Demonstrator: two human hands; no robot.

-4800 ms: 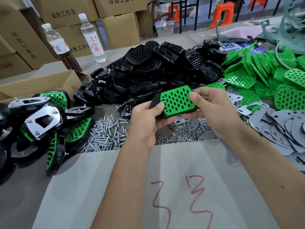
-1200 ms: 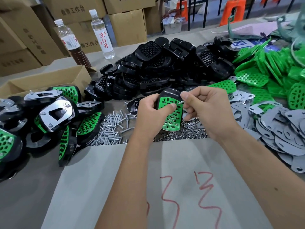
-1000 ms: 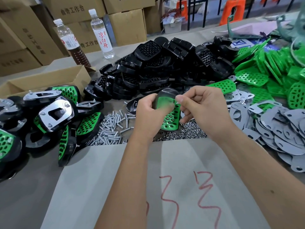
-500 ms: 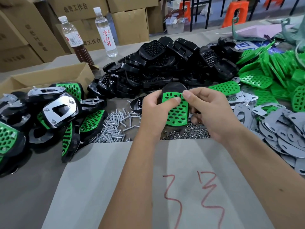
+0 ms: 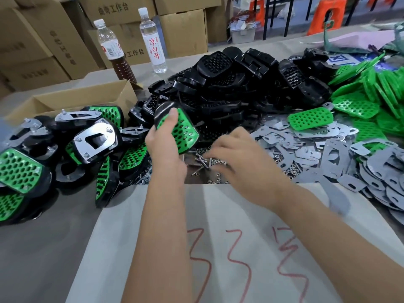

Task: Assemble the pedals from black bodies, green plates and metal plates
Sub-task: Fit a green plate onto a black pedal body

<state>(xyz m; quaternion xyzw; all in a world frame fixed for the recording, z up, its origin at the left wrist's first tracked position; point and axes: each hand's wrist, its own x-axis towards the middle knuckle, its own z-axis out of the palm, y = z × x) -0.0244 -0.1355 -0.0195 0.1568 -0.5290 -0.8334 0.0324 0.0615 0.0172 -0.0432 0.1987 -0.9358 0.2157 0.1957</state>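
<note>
Cardboard box (image 5: 72, 99) contents unseen; left hand (image 5: 166, 141) fingers gripping pedal (image 5: 185, 132), right hand (image 5: 242, 158) fingers blurred, indeterminate.

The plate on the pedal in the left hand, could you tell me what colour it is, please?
Bright green plate, dotted with holes, seen in the head view.
</note>
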